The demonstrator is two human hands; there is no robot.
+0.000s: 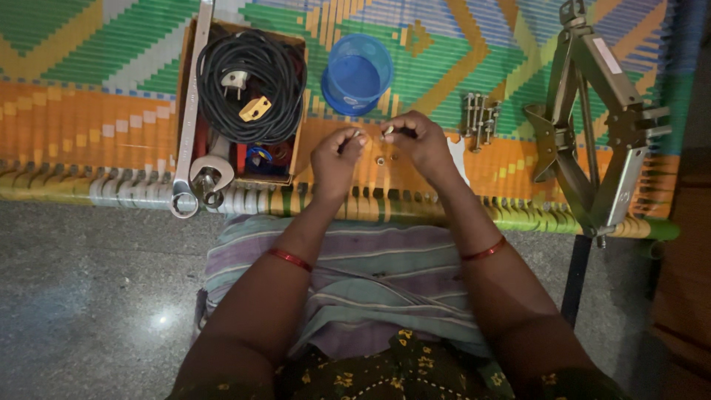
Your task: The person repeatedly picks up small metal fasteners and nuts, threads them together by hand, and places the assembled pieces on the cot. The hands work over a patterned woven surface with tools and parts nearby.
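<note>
Pinching a small bolt in my right hand and a tiny nut in my left hand, I work over a woven mat. One washer lies between my hands. Four bolts stand near one jack; one blue cup sits beside one box of coiled cable, two wrenches alongside.

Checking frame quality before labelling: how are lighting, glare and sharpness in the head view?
Head view: dim and warm overall; a small glare spot on the polished floor at lower left; the woven mat and coiled black cable read clearly; the small parts pinched in the left hand and right hand are too small and soft to identify.
</note>
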